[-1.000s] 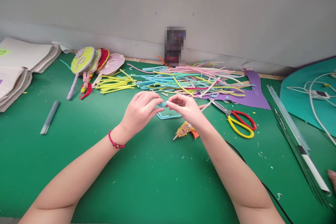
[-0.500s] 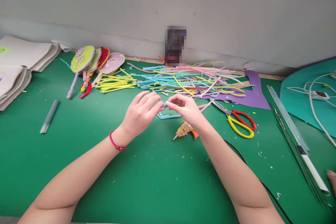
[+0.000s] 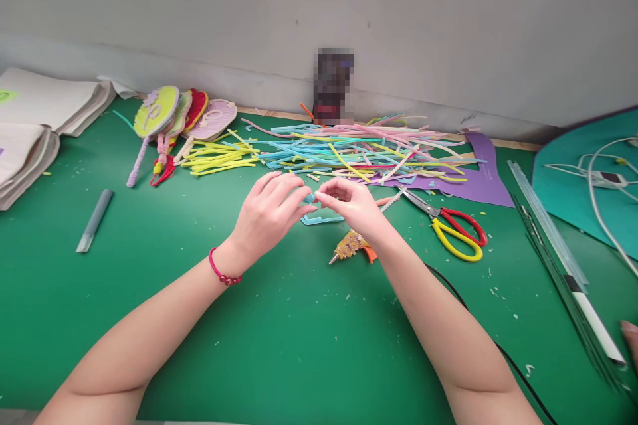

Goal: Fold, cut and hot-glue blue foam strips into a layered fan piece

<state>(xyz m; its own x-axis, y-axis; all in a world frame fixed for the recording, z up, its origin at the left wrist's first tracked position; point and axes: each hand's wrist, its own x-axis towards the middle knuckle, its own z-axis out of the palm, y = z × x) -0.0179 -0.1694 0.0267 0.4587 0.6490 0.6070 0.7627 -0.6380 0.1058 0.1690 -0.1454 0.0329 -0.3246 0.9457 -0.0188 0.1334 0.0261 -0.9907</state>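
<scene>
My left hand, with a red beaded bracelet at the wrist, is closed over a small blue pipe cleaner piece. From the other side, the thumb and forefinger of my right hand pinch at the end of that piece. Fingers cover much of it. Just below the fingertips, a bent light-blue pipe cleaner lies on the table, partly hidden by my hands. Beside my right wrist rests a glue gun with a crusted yellowish nozzle and an orange trigger.
Behind my hands lies a pile of coloured pipe cleaners on purple paper. Scissors lie right, near clear strips. Fan-shaped crafts and paper stacks are left, above a grey stick. A dark cable runs along my right forearm.
More of the small blue piece shows between my fingertips. My left thumb has dropped slightly away from the forefinger. My right hand has barely moved.
</scene>
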